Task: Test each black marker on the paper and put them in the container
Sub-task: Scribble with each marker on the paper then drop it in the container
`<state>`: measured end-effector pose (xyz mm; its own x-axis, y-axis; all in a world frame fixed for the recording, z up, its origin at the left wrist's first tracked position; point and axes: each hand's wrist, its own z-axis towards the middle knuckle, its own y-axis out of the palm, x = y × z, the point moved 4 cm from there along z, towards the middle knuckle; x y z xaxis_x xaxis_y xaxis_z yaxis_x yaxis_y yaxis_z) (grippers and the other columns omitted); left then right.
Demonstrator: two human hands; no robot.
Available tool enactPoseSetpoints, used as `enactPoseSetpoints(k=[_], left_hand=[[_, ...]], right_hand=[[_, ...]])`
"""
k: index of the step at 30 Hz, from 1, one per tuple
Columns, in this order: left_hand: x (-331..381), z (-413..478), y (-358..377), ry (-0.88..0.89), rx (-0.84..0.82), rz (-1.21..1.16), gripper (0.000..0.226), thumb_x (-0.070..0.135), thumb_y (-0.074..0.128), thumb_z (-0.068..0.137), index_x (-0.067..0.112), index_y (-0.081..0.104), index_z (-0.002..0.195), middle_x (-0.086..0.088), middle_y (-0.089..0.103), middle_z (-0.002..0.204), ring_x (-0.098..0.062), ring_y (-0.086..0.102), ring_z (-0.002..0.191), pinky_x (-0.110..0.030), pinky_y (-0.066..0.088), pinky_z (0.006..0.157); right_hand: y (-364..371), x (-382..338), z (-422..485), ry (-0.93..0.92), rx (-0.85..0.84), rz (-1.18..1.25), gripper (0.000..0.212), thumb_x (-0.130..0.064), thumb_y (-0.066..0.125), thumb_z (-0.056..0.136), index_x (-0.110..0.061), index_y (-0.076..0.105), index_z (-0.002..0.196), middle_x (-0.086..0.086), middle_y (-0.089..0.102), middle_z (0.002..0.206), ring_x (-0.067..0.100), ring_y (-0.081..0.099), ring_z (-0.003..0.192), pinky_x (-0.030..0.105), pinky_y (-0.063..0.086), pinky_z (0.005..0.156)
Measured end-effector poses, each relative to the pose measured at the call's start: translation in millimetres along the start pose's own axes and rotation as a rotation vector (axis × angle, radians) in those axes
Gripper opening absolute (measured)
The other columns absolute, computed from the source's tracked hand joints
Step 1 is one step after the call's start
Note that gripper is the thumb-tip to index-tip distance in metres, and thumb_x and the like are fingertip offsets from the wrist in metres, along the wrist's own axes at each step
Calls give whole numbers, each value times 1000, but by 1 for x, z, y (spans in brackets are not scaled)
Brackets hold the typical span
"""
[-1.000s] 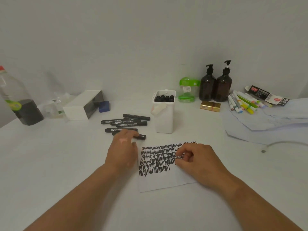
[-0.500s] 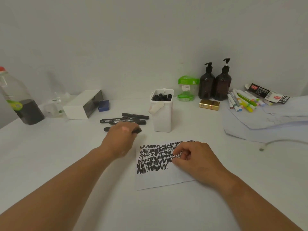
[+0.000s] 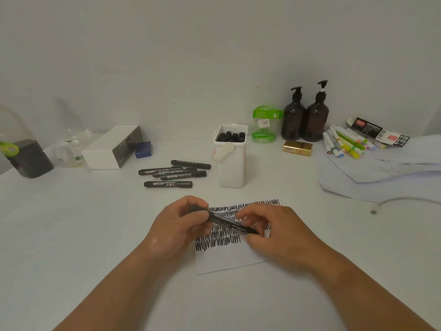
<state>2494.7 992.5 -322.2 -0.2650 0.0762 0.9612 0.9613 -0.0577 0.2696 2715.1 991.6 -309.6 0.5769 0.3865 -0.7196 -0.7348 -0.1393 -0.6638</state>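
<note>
1. Marker first: a slim black plastic marker with pale print [image 3: 226, 221], held nearly level just above the paper, bridging both hands.
2. Left hand [image 3: 175, 226] curls round one end of the barrel. Right hand [image 3: 276, 235] pinches the other end. Cannot tell which end carries the cap.
3. Handling, my guess: light, rigid, smooth and a bit slick. Grip mid-barrel and pull the cap straight off.
4. Thin white paper sheet [image 3: 229, 262] lies flat on the matte white table [image 3: 71, 235], its upper part dense with black zigzags. It looks floppy and likely to slide unless pinned.
5. Tall rectangular white plastic container [image 3: 232, 170] stands behind the paper, with round dark caps showing at its mouth.
6. Cluster of loose black markers [image 3: 171, 174] lies left of the container.
</note>
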Motion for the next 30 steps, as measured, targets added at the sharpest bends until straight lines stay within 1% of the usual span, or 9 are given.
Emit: enactPoseSetpoints(k=[3,5,7,9,12,18,21,24,30], left_hand=[[-1,-4,0,12,-65,-4,23,-16,58,87,5,67,84,-19,66,85,-29,66,72,-32,60,67],[-1,-6,2,48,-95,103,26,-16,64,85,10,69,83,-17,70,89,-30,70,78,-35,60,74],[2,-11,5,164,-87,435,29,-9,68,85,20,69,86,-2,75,91,-20,72,82,-32,59,78],[7,-19,14,369,-106,836,32,2,68,88,32,69,99,14,73,91,-3,66,77,-16,50,73],[10,-26,31,578,-197,1099,24,22,59,95,29,66,118,20,65,92,-1,57,82,-12,41,72],[13,-35,49,637,-304,1056,14,19,48,105,26,61,104,32,58,91,7,57,85,-4,36,72],[14,-36,54,639,-346,1015,21,34,40,107,29,59,102,32,61,88,5,60,83,-4,37,71],[13,-36,52,648,-308,1058,26,40,37,106,27,56,97,34,59,84,9,58,76,-4,37,67],[16,-37,51,680,-240,1112,30,45,38,103,25,56,88,40,55,74,8,50,57,-4,32,56]], right_hand=[[0,0,-1,2,35,36,33,-32,82,77,-53,69,98,-22,73,92,5,66,81,12,50,74],[-1,0,1,6,61,104,30,-26,83,79,-49,72,96,-22,74,92,4,68,83,15,52,76],[-1,0,2,32,54,228,30,-19,83,82,-44,76,98,-17,76,88,4,68,75,16,51,69],[1,-3,1,45,30,353,28,-17,83,81,-39,77,96,-12,75,79,4,64,64,18,49,62],[7,-10,0,52,31,526,18,-22,80,75,-31,78,91,-6,70,68,9,61,58,25,49,54],[18,-18,-2,27,28,627,11,-28,77,79,-27,74,89,-4,67,60,12,60,53,26,49,52],[21,-18,-2,15,44,625,15,-36,77,77,-26,72,87,-1,67,59,15,61,53,28,49,52],[21,-18,-2,21,44,659,19,-41,76,76,-25,73,85,6,68,62,20,62,56,36,51,53],[20,-25,-3,10,-12,770,17,-36,76,79,-20,70,82,6,72,70,20,64,59,31,53,55]])
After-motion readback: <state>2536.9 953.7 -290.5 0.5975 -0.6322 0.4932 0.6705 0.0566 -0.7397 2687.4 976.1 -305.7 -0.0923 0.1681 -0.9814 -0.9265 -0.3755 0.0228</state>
